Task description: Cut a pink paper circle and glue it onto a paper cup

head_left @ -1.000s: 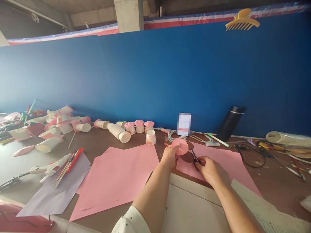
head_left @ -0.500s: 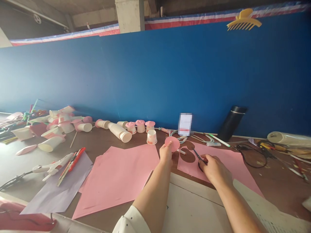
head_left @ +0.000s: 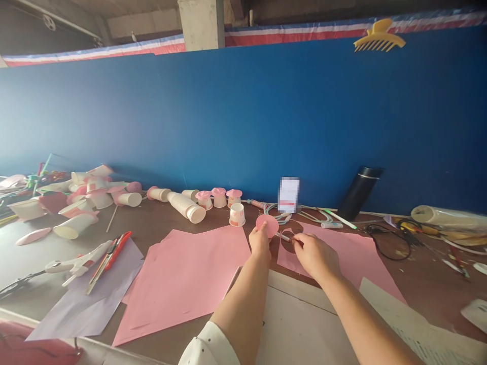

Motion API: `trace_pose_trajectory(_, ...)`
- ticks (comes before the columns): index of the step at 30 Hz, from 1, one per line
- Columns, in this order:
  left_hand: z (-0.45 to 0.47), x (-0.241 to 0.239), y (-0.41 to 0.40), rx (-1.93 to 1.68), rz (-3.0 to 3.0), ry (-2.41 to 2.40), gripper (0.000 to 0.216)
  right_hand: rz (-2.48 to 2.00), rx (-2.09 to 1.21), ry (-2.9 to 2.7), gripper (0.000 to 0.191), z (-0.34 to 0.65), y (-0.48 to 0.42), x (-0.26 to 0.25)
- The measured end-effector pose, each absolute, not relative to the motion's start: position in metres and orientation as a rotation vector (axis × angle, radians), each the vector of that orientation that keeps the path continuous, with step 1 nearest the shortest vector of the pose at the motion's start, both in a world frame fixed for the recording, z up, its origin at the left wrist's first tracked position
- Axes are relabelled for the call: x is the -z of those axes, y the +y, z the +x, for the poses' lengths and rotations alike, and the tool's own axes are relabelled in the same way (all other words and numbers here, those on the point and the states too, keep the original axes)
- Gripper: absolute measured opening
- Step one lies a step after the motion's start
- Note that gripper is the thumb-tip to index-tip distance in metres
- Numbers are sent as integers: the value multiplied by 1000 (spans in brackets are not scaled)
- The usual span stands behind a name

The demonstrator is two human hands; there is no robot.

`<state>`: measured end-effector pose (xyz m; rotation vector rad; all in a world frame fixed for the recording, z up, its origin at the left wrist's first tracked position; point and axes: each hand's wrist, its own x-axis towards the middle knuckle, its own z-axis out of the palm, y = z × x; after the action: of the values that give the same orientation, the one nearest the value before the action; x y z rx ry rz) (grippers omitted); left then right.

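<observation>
My left hand (head_left: 259, 238) pinches a pink paper circle (head_left: 267, 226) between thumb and fingers, just above the table. Beside it my right hand (head_left: 314, 253) is low over a pink sheet with round holes cut in it (head_left: 353, 251), fingers pinched together. Its fingertips are close to the end of a white pen with a red tip (head_left: 282, 236); whether they touch it I cannot tell. The scissors are out of sight, and the hand may be covering them. Just behind my left hand stands an upside-down paper cup (head_left: 237, 215).
Pink sheets (head_left: 186, 279) lie left of my arms, beyond them a utility knife (head_left: 109, 261) and glue gun (head_left: 79, 263). Stacked paper cups (head_left: 186, 207) and cups with pink tops (head_left: 219, 197) line the back. A black flask (head_left: 359, 193) leans against the blue partition (head_left: 243, 111).
My right hand has moved left, towards the pen and the paper circle. The scissors seen in it before no longer show. My left hand keeps its hold on the circle.
</observation>
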<state>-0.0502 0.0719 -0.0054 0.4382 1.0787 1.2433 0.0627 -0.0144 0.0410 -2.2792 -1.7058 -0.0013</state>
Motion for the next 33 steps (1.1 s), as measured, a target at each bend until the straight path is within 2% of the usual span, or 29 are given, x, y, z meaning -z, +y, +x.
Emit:
trace_pose_trajectory(5,-52,1,71,-1282,373,1104,35,-2320,-48,-1816,32,57,6,-59)
trace_pose_trajectory(15,-52,15,76,-1303,419,1144,33,-2331,-88,-1861,27,49,43,-22)
trace_pose_trajectory(23,-44,15,74,-1206,407,932,30,-2201,-32,-1956,24,60,57,-20)
trace_pose_trajectory(33,-42,18,72,-1145,460,961,30,-2464,52,-1622,34,163,70,-34)
